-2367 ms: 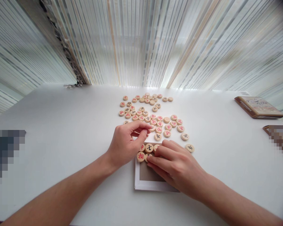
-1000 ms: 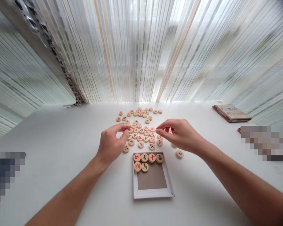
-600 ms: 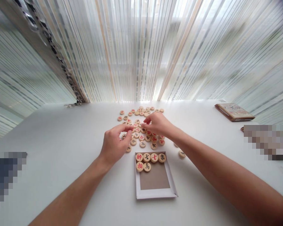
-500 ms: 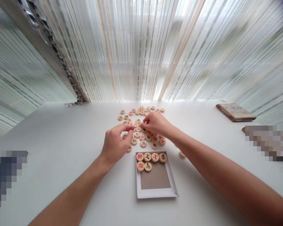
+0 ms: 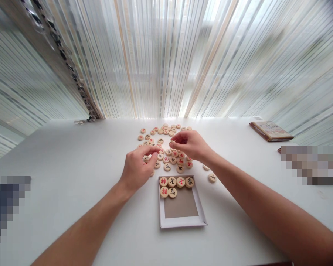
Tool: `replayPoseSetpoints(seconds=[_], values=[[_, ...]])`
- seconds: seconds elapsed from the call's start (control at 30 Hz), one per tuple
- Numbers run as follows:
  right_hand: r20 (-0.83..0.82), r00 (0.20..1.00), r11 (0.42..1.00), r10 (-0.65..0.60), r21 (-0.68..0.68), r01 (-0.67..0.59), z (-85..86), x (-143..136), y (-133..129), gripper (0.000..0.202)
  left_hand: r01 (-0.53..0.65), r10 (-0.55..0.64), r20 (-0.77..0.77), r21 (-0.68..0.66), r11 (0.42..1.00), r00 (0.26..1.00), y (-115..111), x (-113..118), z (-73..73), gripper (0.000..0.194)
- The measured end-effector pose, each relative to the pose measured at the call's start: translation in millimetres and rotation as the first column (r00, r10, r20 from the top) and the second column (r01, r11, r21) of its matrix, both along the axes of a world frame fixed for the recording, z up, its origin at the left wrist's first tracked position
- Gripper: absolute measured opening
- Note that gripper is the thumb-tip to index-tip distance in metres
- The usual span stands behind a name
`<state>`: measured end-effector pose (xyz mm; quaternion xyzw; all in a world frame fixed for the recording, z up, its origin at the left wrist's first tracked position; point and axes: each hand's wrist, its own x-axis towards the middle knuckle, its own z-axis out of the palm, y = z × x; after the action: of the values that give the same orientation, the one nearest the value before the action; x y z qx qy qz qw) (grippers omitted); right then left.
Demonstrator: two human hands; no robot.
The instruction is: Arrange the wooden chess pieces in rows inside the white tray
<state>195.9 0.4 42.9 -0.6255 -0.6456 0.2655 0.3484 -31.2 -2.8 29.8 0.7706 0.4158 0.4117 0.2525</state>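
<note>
Round wooden xiangqi pieces (image 5: 167, 166) with red or black characters lie scattered beyond a shallow white box tray (image 5: 183, 221). Inside the tray, several pieces stand in a full top row, with two more at the left below it. My right hand (image 5: 190, 145) is over the scattered pieces, thumb and fingers pinched on one xiangqi piece (image 5: 172, 143), partly hidden by the fingers. Low among the pieces on the left is my left hand (image 5: 140, 162), its thumb and forefinger slightly apart. Its fingertips are beside a red-marked piece (image 5: 161, 150); no piece shows clearly in its grasp.
Two loose pieces (image 5: 212, 177) lie right of the tray, close to my right forearm. A flat printed box (image 5: 271, 131) rests at the table's far right, with a blurred-out item (image 5: 307, 164) nearer. A striped curtain (image 5: 160, 66) hangs behind the white table (image 5: 72, 155).
My right hand has drawn away to the right from my left hand, with a piece pinched in its fingers. My left hand has hardly moved. The view has shifted slightly.
</note>
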Motion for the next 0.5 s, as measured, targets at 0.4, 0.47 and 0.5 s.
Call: replayPoseSetpoints(seconds=[0.4,0.47,0.5], values=[[-0.824,0.564,0.967,-0.051,-0.182,-0.179,-12.7,-8,-76,0.030,0.267,-0.217,0.224,-0.226,0.937,0.950,-23,13,3.5,0.016],[-0.837,0.542,0.964,-0.071,-0.196,-0.177,-12.9,-12,-78,0.031,0.306,-0.236,0.264,-0.268,0.913,0.935,-25,14,5.9,0.015],[-0.842,0.535,0.965,-0.075,-0.195,-0.172,-12.9,-13,-80,0.031,0.323,-0.241,0.283,-0.289,0.901,0.928,-26,14,7.2,0.015]])
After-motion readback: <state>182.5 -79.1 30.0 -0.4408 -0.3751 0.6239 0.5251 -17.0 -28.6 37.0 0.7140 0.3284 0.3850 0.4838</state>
